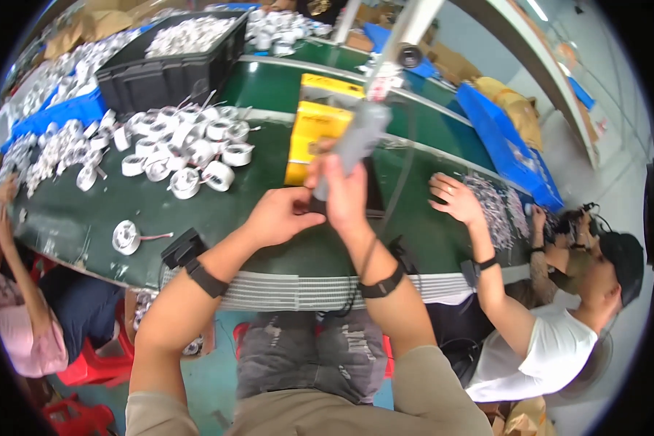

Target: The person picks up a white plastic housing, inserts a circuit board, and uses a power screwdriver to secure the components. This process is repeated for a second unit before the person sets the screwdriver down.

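My right hand (344, 190) is wrapped round a grey electric screwdriver (362, 134), held tilted with its upper end away from me. Close by on the left, my left hand (280, 216) has thumb and fingers drawn together at the screwdriver's lower end; what they hold is hidden. Under and behind my hands is a dark flat piece (374, 190), mostly covered. A yellow open box (307, 142) lies just beyond them. To the left sits a heap of white round parts with wires (184, 183), and a single white round part (126, 237) lies nearer me.
A black crate (171, 76) of white parts stands at the far left, beside a blue bin (64, 116). At right, a co-worker's hand (458, 200) is over the green table (269, 256), near small loose parts (495, 211) and a long blue bin (512, 156). A cable (403, 182) hangs beside my right hand.
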Demonstrator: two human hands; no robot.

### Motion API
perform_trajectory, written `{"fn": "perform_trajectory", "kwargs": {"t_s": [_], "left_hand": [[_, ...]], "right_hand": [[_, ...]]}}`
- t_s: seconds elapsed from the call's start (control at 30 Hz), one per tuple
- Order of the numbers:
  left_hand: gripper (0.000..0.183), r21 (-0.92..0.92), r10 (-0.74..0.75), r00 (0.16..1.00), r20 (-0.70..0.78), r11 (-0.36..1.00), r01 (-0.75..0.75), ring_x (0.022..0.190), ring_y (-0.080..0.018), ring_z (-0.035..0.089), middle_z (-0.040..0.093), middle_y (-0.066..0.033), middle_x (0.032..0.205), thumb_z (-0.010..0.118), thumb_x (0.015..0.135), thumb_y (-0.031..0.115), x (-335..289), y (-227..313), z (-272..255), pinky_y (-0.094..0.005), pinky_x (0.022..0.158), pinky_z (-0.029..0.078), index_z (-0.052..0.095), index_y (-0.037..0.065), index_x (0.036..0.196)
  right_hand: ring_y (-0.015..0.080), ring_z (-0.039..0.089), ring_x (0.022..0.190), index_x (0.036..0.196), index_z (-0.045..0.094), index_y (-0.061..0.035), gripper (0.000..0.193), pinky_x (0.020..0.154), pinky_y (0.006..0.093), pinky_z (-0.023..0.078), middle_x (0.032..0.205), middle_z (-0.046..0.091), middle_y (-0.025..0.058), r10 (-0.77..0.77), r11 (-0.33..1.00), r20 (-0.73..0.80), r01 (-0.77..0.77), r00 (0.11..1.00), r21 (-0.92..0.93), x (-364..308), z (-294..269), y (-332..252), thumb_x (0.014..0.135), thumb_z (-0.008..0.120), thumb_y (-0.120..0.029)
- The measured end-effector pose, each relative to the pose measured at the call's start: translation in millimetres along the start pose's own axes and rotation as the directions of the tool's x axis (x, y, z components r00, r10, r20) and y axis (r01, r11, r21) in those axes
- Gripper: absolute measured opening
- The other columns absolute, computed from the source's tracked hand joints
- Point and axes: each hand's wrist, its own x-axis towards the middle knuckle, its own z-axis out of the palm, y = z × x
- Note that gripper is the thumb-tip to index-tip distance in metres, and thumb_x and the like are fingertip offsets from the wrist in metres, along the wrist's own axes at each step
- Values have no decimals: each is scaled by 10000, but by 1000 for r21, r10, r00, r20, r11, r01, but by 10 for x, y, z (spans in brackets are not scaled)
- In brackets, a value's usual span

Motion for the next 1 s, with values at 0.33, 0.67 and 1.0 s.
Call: {"fn": "perform_trajectory", "kwargs": {"t_s": [0.33,0.67,1.0], "left_hand": [[274,146,177,910,-375,981,-131,713,-226,618,598,-98,892,777,769,187,-100,136,-47,-343,654,512,649,6,928],[307,262,-195,980,-46,944,200,652,-246,634,613,-64,643,753,810,280,-139,136,-123,-370,595,508,600,14,788],[458,-594,-86,875,477,702,393,1036,-236,630,569,-120,1199,569,951,78,-116,246,-85,-367,918,557,415,4,1376]], "right_hand": [[319,579,1040,1111,604,24,462,945,412,444,1096,618,203,-592,370,-343,-132,730,-919,267,-1637,-262,855,704,-348],[360,634,1029,1320,457,4,778,899,435,504,1132,650,176,-79,357,-142,-105,987,-928,-119,-1965,-297,683,839,-226],[229,582,924,1195,524,-35,644,830,355,473,1076,615,90,-61,722,435,341,898,-603,-353,-468,-463,676,863,-212]]}}
